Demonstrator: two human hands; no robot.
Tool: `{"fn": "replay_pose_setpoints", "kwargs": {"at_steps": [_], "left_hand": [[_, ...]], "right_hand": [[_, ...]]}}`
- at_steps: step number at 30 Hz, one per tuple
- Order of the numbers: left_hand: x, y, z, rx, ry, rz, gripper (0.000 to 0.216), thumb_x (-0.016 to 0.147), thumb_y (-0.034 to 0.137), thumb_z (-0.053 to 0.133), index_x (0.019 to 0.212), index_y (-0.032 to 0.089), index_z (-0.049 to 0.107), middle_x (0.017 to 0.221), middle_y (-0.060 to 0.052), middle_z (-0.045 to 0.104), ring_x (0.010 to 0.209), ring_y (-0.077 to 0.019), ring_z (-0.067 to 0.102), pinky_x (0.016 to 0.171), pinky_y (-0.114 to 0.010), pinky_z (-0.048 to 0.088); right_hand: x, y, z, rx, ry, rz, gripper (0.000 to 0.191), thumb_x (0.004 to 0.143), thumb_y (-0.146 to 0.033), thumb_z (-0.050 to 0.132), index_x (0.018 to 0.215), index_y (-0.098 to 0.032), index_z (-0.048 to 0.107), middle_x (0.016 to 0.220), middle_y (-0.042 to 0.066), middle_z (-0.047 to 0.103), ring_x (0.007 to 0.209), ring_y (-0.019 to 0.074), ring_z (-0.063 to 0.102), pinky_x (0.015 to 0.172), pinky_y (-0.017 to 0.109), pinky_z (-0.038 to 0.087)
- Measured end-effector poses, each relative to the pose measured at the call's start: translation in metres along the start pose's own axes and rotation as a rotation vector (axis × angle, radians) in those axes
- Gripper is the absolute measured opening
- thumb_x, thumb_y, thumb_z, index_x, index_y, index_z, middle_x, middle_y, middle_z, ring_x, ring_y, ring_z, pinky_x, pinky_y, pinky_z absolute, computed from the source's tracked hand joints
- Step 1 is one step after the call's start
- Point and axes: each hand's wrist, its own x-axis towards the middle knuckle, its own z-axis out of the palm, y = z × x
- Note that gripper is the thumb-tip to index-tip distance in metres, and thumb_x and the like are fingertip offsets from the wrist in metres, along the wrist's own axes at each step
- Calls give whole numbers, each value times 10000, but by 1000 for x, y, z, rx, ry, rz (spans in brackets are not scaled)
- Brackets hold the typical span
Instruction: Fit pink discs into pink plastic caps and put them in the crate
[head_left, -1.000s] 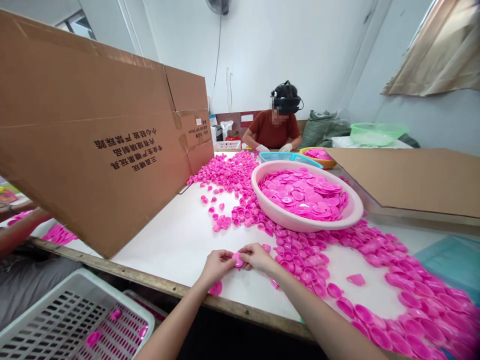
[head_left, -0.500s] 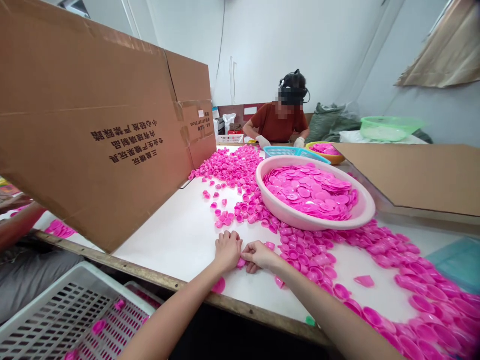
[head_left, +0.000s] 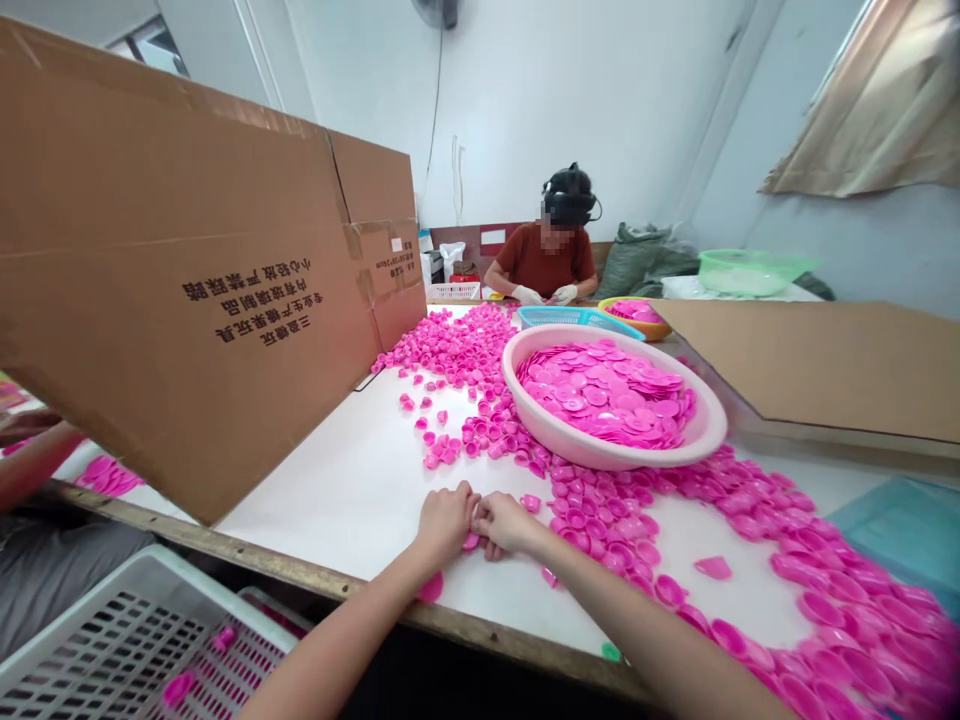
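Observation:
Close to the table's front edge, my left hand (head_left: pixel 445 522) and my right hand (head_left: pixel 504 524) meet with their fingers closed. A small pink plastic piece (head_left: pixel 471 542) shows between the fingertips, mostly hidden by them. Both hands seem to grip it; its exact shape cannot be made out. A flat pink disc (head_left: pixel 430 588) lies at the table edge by my left forearm. One small pink toy cup (head_left: pixel 530 503) rests just beyond my right hand. Many more pink cups (head_left: pixel 600 510) spread to the right of that hand.
A pale pink basin (head_left: pixel 615 458) full of pink discs stands ahead. An upright cardboard box (head_left: pixel 285 260) walls off the left. Below the table edge is a white crate (head_left: pixel 142 620) with a few pink pieces. Across the table sits a co-worker (head_left: pixel 551 262) in gloves, behind a blue basket (head_left: pixel 581 318).
My view has tilted and shifted slightly. My hands stay together at the pink piece, the left fingers curled in more. The co-worker's gloved hands have come together.

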Motion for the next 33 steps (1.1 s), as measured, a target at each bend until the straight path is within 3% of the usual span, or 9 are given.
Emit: {"fn": "replay_pose_setpoints", "kwargs": {"at_steps": [3,6,9,11,15,20,28,30,33], "left_hand": [[-29,-43,-30,-14,111,-127,320,853,419,266,872,206,505,766,-35,621,724,-167,567,625,-249,336],[-86,-123,-64,108,222,-451,393,842,488,185,904,236,480,768,-7,620,708,-180,569,609,-252,356],[-146,-190,-85,368,97,-740,385,798,512,255,899,233,500,792,-34,619,737,-257,558,619,-334,379],[-167,-202,-88,414,108,-733,347,767,492,343,890,220,519,891,-58,613,802,-285,541,670,-378,384],[-145,-149,-69,10,130,-347,305,788,445,351,850,211,537,845,-28,617,815,-189,544,754,-280,385],[-85,-66,-35,-165,-132,-87,257,704,407,485,847,209,564,805,-27,598,741,-161,538,645,-236,367],[-64,-62,-16,-327,-328,-19,109,649,271,537,708,181,518,632,22,569,567,-109,503,499,-195,317],[-61,-56,-18,-414,-239,-2,129,689,310,520,694,182,503,630,31,563,548,-98,487,496,-194,326],[-54,-39,-19,-468,47,68,173,740,349,495,681,187,489,658,28,551,572,-93,474,537,-202,351]], "right_hand": [[-11,-6,-14,-130,134,-208,156,754,-269,502,716,-145,588,585,31,633,512,129,589,500,227,456],[-22,-2,-42,-348,384,-367,176,704,-188,534,837,-165,647,844,62,642,778,164,587,739,280,431],[-26,17,-63,-544,436,-317,304,630,-113,570,912,-190,651,937,74,599,913,207,534,833,319,377],[-24,29,-66,-631,406,-255,344,612,-74,561,926,-184,649,920,84,588,895,218,531,803,317,387],[-22,32,-54,-631,407,-251,299,717,-92,458,949,-161,634,885,97,590,840,201,546,771,302,396],[-33,14,-30,-414,341,-364,282,770,-205,448,1009,-180,595,929,74,574,844,173,539,793,282,389],[-31,15,-9,-298,202,-386,305,742,-242,506,1023,-180,607,903,72,553,799,160,529,744,263,403],[-27,18,-14,-260,246,-383,303,735,-260,516,1011,-178,610,881,69,567,734,145,534,701,259,412],[-23,19,-22,-63,228,-331,307,787,-327,441,971,-150,610,821,64,584,576,102,521,564,237,418]]}}
